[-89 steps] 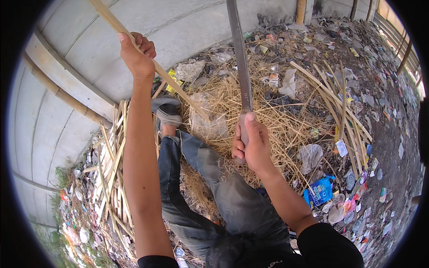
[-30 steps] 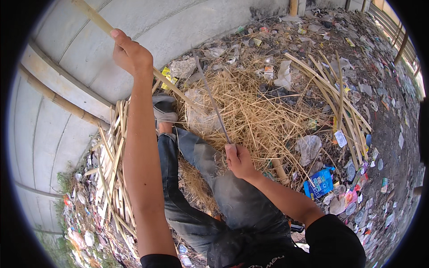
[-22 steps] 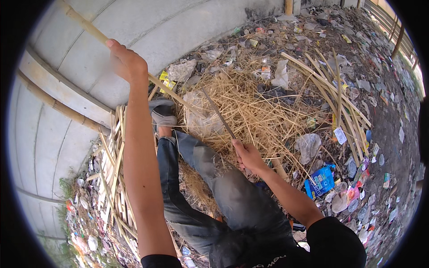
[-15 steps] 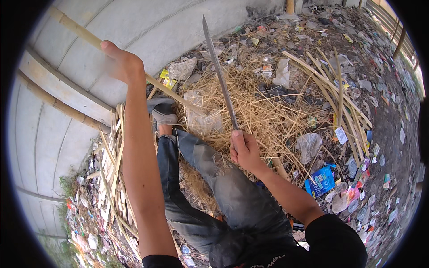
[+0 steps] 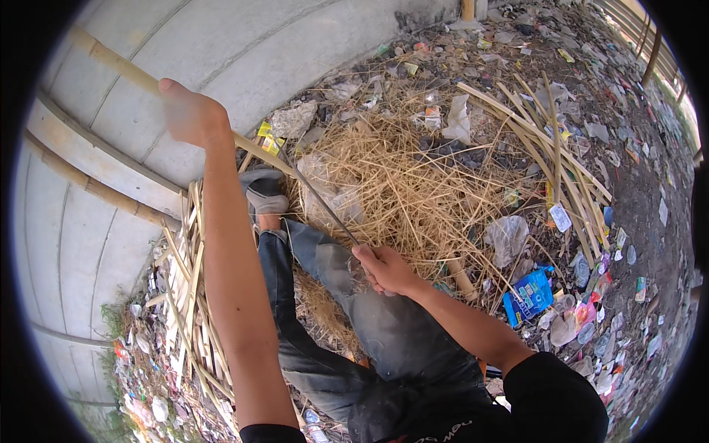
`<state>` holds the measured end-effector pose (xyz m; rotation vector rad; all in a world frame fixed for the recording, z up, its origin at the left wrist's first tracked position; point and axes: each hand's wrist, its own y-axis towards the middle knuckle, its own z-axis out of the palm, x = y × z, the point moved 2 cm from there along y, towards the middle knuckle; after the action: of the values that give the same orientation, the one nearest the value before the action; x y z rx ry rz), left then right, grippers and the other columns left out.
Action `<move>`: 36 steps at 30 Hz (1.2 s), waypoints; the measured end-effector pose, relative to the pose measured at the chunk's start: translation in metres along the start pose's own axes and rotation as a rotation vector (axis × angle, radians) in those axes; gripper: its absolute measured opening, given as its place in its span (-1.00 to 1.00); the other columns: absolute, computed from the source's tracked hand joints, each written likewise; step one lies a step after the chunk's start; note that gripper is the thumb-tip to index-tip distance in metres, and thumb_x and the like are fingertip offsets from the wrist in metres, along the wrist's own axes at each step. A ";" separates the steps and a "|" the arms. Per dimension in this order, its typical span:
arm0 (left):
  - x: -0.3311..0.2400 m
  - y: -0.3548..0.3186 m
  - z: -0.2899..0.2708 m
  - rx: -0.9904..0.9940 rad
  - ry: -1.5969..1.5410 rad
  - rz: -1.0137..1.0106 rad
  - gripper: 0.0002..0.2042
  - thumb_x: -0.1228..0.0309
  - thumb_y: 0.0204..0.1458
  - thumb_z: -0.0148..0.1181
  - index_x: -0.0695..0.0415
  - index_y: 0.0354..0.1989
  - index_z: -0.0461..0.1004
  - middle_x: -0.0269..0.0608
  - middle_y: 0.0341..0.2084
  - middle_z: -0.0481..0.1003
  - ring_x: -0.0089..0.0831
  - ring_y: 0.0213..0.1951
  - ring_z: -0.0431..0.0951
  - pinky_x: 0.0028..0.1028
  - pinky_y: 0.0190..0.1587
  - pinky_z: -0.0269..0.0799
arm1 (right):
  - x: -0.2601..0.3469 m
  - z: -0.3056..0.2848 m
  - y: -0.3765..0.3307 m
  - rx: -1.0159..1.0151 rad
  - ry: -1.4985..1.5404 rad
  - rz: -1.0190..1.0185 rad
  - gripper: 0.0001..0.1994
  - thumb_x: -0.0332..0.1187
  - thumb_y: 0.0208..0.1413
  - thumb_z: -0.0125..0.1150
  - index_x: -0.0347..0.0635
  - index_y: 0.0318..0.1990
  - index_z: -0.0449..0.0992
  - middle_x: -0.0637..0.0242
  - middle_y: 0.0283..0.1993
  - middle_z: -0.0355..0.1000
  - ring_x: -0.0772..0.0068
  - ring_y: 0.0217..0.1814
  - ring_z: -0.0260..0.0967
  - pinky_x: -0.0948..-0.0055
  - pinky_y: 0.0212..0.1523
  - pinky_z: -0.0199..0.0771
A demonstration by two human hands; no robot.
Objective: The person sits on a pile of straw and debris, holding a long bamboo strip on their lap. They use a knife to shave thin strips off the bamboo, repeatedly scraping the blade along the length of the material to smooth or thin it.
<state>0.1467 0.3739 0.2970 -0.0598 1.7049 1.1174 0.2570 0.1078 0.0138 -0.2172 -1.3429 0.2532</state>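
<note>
My left hand (image 5: 193, 117), arm stretched forward, is wrapped round a long bamboo pole (image 5: 118, 65) that slants from the upper left down toward the straw. In my right hand (image 5: 388, 269), above my thigh, is the handle of a machete (image 5: 329, 210). Its narrow dark blade points up and left, crossing the lower end of the pole in the picture. Whether the edge touches or bites into the bamboo I cannot tell. Thin bamboo shavings (image 5: 413, 184) lie heaped in front of my legs.
Split bamboo strips (image 5: 188, 295) are stacked to the left, with another bundle of strips (image 5: 569, 177) at the right. A pale panel wall (image 5: 244, 66) stands behind. Litter surrounds me, including a blue packet (image 5: 529, 297). My shod foot (image 5: 267, 201) is near the pole's lower end.
My right hand has swung the machete down and left, from pointing upward to lying across the pole's lower end. My left hand keeps its hold on the pole.
</note>
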 end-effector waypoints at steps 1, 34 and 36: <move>0.006 0.004 -0.001 -0.020 0.003 -0.021 -0.18 -0.30 0.38 -0.36 0.35 -0.43 0.44 -0.01 -0.45 0.49 -0.10 -0.32 0.48 -0.06 -0.15 0.42 | -0.011 -0.003 0.002 -0.031 0.009 0.044 -0.42 0.23 0.39 0.04 -0.13 -0.43 0.37 0.44 -0.65 0.20 0.56 -0.70 0.22 0.41 -0.69 0.21; 0.120 0.035 -0.342 0.490 -0.028 -0.519 -0.39 -0.05 0.42 -0.06 0.35 0.24 0.43 0.13 0.02 0.58 -0.10 -0.03 0.71 -0.35 -0.02 0.70 | -0.130 -0.188 -0.122 -0.539 -0.923 -0.093 -0.84 -0.43 0.09 0.34 -0.21 -0.16 0.60 0.12 -0.29 0.59 0.02 -0.12 0.57 0.17 -0.07 0.57; 0.126 0.001 -0.386 0.491 -0.110 -0.597 -0.45 0.06 0.42 0.02 0.39 0.24 0.41 0.14 0.04 0.57 -0.18 -0.10 0.73 -0.45 -0.09 0.76 | -0.172 -0.146 -0.111 -0.258 -1.031 -0.054 -0.78 -0.40 0.09 0.35 -0.15 -0.10 0.61 0.13 -0.20 0.59 0.05 -0.07 0.56 0.12 -0.04 0.57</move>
<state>-0.1893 0.1653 0.2072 -0.1803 1.6603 0.2486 0.3702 -0.0513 -0.1445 -0.2789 -2.4065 0.1393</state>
